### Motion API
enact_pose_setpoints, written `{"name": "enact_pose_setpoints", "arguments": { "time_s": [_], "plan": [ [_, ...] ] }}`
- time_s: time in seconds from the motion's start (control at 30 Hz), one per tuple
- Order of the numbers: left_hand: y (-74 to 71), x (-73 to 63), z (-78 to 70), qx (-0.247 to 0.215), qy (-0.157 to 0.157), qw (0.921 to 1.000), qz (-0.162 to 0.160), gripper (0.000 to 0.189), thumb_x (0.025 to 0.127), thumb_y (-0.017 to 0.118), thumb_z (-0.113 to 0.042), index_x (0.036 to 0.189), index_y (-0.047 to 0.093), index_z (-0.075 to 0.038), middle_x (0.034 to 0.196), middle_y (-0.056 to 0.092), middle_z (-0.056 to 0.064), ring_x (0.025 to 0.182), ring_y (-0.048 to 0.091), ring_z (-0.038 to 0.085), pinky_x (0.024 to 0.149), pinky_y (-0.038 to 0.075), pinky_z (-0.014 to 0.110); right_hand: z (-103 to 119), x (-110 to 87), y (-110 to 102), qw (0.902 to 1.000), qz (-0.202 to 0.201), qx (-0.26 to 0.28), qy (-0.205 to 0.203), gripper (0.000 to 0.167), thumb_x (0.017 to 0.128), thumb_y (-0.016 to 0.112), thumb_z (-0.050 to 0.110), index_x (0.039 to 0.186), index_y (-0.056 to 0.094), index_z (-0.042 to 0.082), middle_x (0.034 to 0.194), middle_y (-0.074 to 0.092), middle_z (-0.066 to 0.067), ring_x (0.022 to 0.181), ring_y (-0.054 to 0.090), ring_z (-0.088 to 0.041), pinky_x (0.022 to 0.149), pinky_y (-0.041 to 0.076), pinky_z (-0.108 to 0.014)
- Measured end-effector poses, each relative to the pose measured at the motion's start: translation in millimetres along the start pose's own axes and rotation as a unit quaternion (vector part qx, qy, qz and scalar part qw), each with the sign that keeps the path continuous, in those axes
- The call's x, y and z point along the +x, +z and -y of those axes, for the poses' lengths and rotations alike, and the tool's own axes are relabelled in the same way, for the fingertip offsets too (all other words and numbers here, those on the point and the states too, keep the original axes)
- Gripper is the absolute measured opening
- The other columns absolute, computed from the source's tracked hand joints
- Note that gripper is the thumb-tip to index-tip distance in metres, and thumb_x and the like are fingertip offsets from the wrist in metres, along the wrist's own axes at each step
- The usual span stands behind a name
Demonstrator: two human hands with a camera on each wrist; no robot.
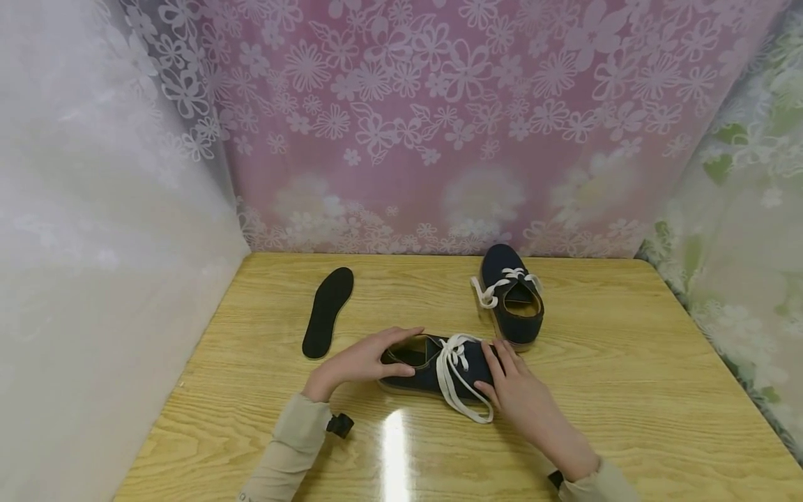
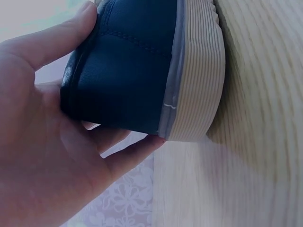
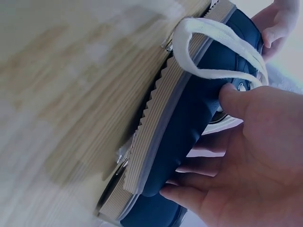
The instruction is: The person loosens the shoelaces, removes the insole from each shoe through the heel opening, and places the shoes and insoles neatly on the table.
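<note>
A dark navy sneaker (image 1: 426,381) with long white laces (image 1: 447,380) lies crosswise before me, toe to the right. My left hand (image 1: 359,359) grips its heel, thumb on the near side and fingers round the far side. In the left wrist view the dark heel (image 2: 128,80) and ribbed beige sole (image 2: 199,80) show close to the tabletop. My right hand (image 1: 523,397) holds the toe end, thumb on the near side, fingers over the top. A looped lace (image 3: 222,73) hangs over the shoe's side in the right wrist view.
The matching sneaker (image 1: 523,329), laces tied, stands behind the toe end, pointing away. A black insole (image 1: 327,314) lies at the back left of the wooden table (image 1: 627,362). Floral curtains (image 1: 401,139) hang behind the table and along its sides.
</note>
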State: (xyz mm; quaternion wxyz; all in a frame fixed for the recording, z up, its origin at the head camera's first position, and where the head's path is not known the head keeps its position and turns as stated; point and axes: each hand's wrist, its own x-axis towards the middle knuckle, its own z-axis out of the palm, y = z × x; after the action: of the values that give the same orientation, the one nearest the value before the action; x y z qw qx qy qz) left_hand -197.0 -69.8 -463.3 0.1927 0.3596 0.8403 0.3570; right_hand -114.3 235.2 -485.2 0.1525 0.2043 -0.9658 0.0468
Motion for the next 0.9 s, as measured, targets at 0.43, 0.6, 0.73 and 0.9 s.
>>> {"name": "enact_pose_setpoints", "arguments": {
  "time_s": [0.43,0.6,0.73,0.9],
  "plan": [
    [-3.5,-2.4,0.9,-0.005,-0.017,0.9989,-0.044,0.07,0.097,0.065,-0.05,0.155,0.042,-0.019,0.157,0.044,-0.001,0.144,0.041,0.022,0.114,0.039,0.045,4.5,13.2,3.6,0.9996,-0.008,0.017,-0.022,0.063,0.097,0.068,0.033,0.144,0.05,-0.005,0.142,0.05,-0.032,0.131,0.051,-0.048,0.1,0.05,-0.053],
    [-1.9,-1.2,3.2,-0.014,-0.025,0.9979,-0.059,0.067,0.098,0.063,-0.051,0.154,0.044,-0.021,0.154,0.047,-0.002,0.141,0.046,0.02,0.112,0.042,0.043,3.7,18.5,5.2,0.999,-0.001,0.039,-0.021,0.065,0.096,0.07,0.03,0.146,0.047,-0.005,0.144,0.049,-0.032,0.132,0.05,-0.048,0.102,0.048,-0.054],
    [-0.3,-0.4,4.9,-0.032,-0.036,0.9966,-0.066,0.068,0.096,0.065,-0.052,0.153,0.045,-0.022,0.154,0.047,-0.004,0.142,0.045,0.02,0.112,0.041,0.044,4.2,22.3,4.2,0.9983,-0.005,0.053,-0.026,0.065,0.094,0.072,0.026,0.144,0.048,-0.008,0.142,0.049,-0.034,0.13,0.051,-0.05,0.102,0.047,-0.056],
    [0.5,0.9,6.6,-0.034,-0.045,0.9943,-0.09,0.066,0.095,0.066,-0.053,0.152,0.048,-0.023,0.153,0.048,-0.006,0.143,0.044,0.02,0.113,0.04,0.046,3.6,27.8,3.6,0.9978,-0.007,0.06,-0.028,0.064,0.093,0.073,0.025,0.142,0.049,-0.008,0.14,0.05,-0.035,0.128,0.052,-0.05,0.101,0.048,-0.056]
  ]
}}
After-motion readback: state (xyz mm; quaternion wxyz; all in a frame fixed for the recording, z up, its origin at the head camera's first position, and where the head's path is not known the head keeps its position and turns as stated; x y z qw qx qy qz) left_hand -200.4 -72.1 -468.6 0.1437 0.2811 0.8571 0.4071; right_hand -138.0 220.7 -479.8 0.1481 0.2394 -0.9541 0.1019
